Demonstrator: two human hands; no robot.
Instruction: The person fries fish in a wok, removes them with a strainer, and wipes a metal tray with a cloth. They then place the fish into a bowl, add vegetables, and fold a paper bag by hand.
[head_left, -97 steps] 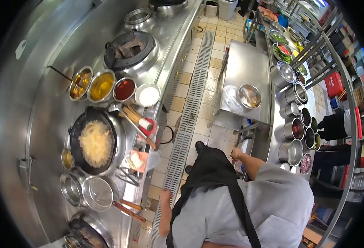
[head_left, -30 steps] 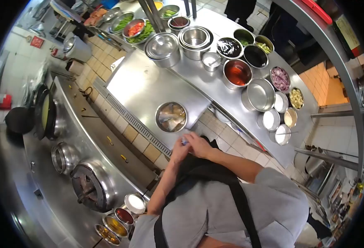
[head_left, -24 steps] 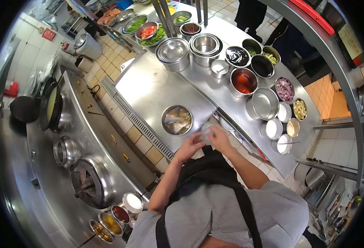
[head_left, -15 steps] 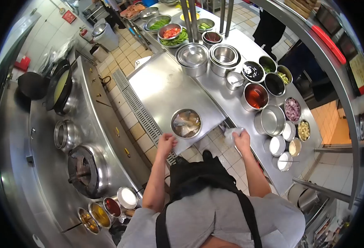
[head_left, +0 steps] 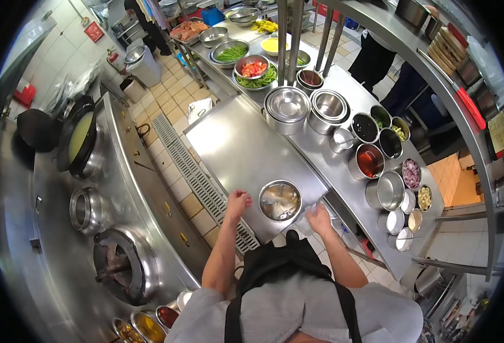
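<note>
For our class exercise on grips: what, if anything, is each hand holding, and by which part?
The right hand holds crumpled clear plastic at one side; which part exactly cannot be told. The left hand appears empty.

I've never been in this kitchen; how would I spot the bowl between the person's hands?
Find the steel table beside the floor grate. At its end nearest the person, between their left hand and right hand, sits a round metal bowl of pale pieces. Unlike the bowls on the worktop alongside, it stands alone.
</note>
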